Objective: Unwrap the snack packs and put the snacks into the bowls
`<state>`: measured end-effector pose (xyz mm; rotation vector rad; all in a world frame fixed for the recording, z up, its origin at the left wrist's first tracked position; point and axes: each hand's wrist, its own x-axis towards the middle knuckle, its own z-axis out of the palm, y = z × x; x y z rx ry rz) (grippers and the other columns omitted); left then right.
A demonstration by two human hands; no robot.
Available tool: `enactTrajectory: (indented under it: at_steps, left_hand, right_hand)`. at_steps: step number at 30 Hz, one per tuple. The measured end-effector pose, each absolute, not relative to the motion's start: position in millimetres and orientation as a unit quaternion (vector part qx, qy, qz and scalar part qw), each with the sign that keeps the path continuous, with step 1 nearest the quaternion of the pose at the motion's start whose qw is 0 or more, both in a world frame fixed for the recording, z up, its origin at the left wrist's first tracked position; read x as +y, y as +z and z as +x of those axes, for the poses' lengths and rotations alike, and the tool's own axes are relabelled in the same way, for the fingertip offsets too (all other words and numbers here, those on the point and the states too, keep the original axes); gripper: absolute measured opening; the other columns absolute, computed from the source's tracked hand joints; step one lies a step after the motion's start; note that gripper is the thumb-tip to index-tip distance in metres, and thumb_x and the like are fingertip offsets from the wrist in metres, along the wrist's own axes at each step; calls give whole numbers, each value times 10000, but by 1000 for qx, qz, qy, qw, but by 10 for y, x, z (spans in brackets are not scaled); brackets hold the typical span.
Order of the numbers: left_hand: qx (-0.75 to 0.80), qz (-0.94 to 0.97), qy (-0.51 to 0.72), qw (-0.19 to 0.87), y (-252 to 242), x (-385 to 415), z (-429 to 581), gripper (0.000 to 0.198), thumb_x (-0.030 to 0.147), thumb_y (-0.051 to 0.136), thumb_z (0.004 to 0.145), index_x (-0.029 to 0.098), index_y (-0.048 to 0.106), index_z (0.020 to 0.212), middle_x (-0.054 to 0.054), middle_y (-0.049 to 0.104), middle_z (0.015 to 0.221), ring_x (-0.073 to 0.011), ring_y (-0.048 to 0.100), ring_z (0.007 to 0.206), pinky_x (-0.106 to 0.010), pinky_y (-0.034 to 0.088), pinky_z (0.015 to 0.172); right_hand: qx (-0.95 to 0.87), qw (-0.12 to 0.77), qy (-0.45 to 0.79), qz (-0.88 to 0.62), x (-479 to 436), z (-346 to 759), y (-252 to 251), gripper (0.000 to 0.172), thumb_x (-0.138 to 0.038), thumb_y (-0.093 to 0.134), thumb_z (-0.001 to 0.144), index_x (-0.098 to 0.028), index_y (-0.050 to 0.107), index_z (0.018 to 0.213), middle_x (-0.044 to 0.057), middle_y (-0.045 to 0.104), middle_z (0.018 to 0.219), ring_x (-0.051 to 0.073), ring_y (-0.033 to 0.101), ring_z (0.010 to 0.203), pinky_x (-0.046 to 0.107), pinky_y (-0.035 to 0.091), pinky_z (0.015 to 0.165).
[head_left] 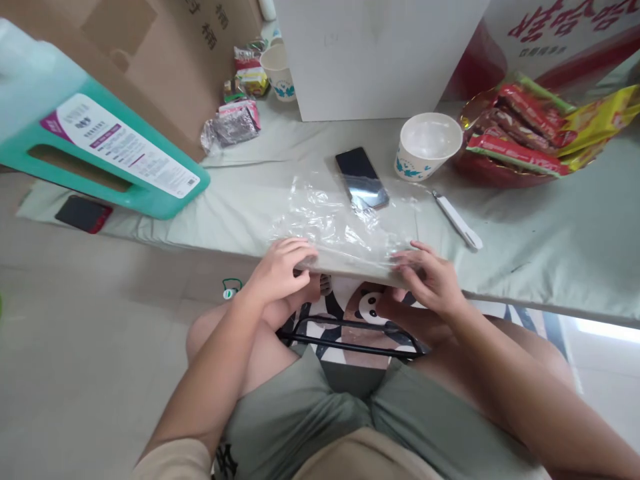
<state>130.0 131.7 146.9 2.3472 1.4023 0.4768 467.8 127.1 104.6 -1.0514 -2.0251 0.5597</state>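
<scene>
Beige shirt cloth and grey-green shorts lie nearest us; beyond them, crumpled clear plastic film rests along the near edge of a cloth-covered table. We see the left hand at the film's near left and the right hand at its near right, fingers bent and touching it; whether either pinches it, we cannot tell. We note a phone at the film's far side and a slim white tool to the film's right
</scene>
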Motion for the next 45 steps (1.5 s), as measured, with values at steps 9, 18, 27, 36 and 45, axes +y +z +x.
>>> enactTrajectory:
  at_steps: [9, 18, 27, 36, 45]
  left_hand:
    - [429, 842, 301, 124, 1180, 1360, 1105, 191, 105, 576, 859, 206, 733, 899, -72, 802, 1065, -248, 748, 1083, -464, 600, 993]
    - [539, 606, 518, 272, 1363, 1468, 1398, 237, 400, 587, 978, 199, 700, 920, -17, 718, 733, -129, 688, 623, -234, 554, 576]
    - [581, 603, 467, 282, 1235, 1851, 1558, 201, 362, 643, 900, 205, 681, 781, 62, 434, 486, -84, 383, 434, -228, 305, 433]
    - [588, 639, 425, 257, 1132, 2050, 1479, 141, 330, 657, 873, 203, 709, 841, 57, 469, 549, -86, 409, 492, -229, 346, 475]
    - [580, 663, 400, 253, 1097, 2014, 1480, 147, 283, 632, 914, 217, 655, 1044, 59, 608, 612, -88, 513, 482, -233, 401, 490]
  right_hand:
    - [-742, 379, 229, -503, 986, 4788, 963, 54, -279, 599, 939, -261, 632, 900, 35, 732, 793, 263, 732, 958, 422, 596, 842]
    - [-598, 506, 267, -562, 1059, 4598, 1251, 264, -339, 686, 880, -253, 637, 1125, 2, 690, 852, 178, 696, 749, 323, 549, 698]
    - [-507, 398, 286, -709, 1201, 4640, 1378, 238, -375, 593, 885, -217, 659, 718, -58, 501, 444, 117, 484, 422, 247, 407, 459]
    - [-490, 341, 215, -773, 1484, 4746, 1273, 222, -404, 639, 880, -246, 667, 1033, -81, 536, 470, 156, 504, 406, 309, 405, 503]
    - [-512, 422, 145, -734, 1497, 4832, 1228, 351, -361, 623, 930, -251, 519, 1246, 118, 651, 1226, 228, 723, 795, 406, 577, 674]
